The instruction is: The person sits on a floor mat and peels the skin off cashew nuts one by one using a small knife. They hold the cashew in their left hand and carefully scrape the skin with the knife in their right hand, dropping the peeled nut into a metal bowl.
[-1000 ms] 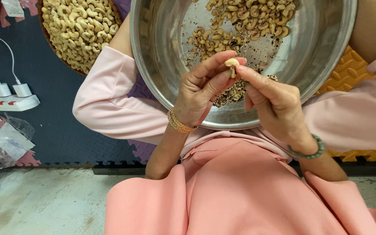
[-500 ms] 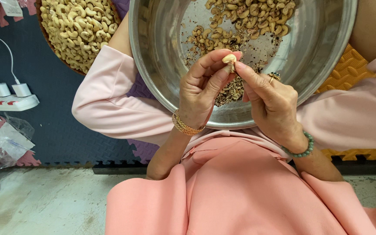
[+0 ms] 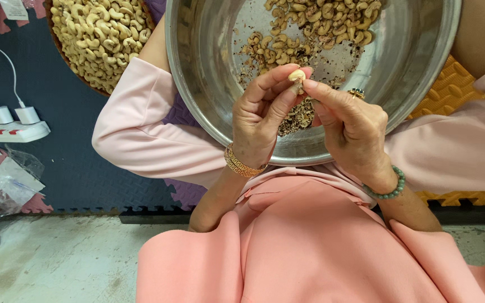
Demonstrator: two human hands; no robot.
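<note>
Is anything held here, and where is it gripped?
Yes: one pale cashew nut, pinched by its sides between the fingers of the left hand and right hand, above the steel bowl.

Light: bright, even, soft shadows.
Glare: mild sheen on steel bowl [image 3: 209, 84] wall.
Focus: sharp throughout, no motion blur.
</note>
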